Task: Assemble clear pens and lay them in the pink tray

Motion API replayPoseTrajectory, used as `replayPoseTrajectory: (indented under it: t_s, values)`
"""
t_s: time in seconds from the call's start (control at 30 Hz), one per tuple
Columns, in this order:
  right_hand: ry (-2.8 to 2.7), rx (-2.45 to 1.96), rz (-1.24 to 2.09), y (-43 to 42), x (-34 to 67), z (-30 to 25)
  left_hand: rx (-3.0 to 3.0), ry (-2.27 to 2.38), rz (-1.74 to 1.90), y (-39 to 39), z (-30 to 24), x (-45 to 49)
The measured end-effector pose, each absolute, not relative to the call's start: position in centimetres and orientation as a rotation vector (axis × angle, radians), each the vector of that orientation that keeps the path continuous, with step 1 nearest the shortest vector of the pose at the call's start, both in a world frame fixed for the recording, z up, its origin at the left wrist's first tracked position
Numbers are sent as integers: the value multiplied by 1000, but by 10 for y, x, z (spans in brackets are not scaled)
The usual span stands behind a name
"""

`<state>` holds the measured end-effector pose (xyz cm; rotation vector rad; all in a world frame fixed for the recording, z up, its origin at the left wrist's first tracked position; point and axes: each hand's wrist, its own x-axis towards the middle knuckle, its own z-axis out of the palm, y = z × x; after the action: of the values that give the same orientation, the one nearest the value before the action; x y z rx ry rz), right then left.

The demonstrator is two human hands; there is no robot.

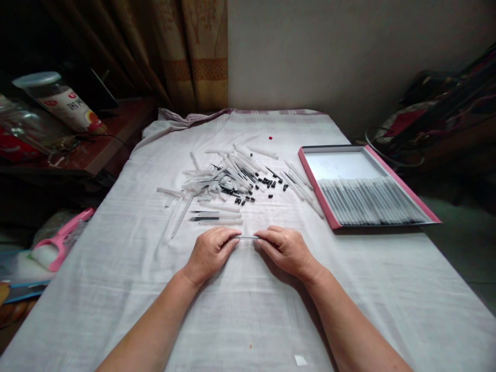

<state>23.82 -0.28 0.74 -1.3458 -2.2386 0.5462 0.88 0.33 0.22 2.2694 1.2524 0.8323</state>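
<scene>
My left hand (211, 250) and my right hand (284, 249) rest on the white cloth (248, 310), fingers pinched together. Between them they hold one clear pen barrel (248, 237) lying level, each hand on one end. Just beyond my hands lie a few assembled pens (215, 218). Farther out is a loose pile of clear pen barrels (228, 175) mixed with several small black caps (267, 182).
A pink-rimmed shallow box (310, 173) at the right holds a row of finished pens (370, 201). A tiny red piece (270, 138) lies near the far edge. A pink-handled tool (62, 240) and a jar (58, 101) sit off the left side; curtains hang behind.
</scene>
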Motion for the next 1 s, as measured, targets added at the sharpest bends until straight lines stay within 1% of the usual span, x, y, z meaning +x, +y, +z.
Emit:
replayPoseTrajectory:
  t_s: [0.5,0.73,0.8,0.9,1.0]
  values:
    - [-2264,-1352,550,0,235,6,2221,1199,797,7,-1,7]
    - [-2111,-1415,533,-1,231,12,1921,1375,911,12,-3,14]
    - [-2000,-1431,443,1,245,17,1791,1379,939,12,-3,14]
    - [-1675,-1497,171,10,291,29,1707,1351,958,13,-5,12]
    - [-1337,-1752,-84,20,364,41,1780,1381,912,14,-6,10]
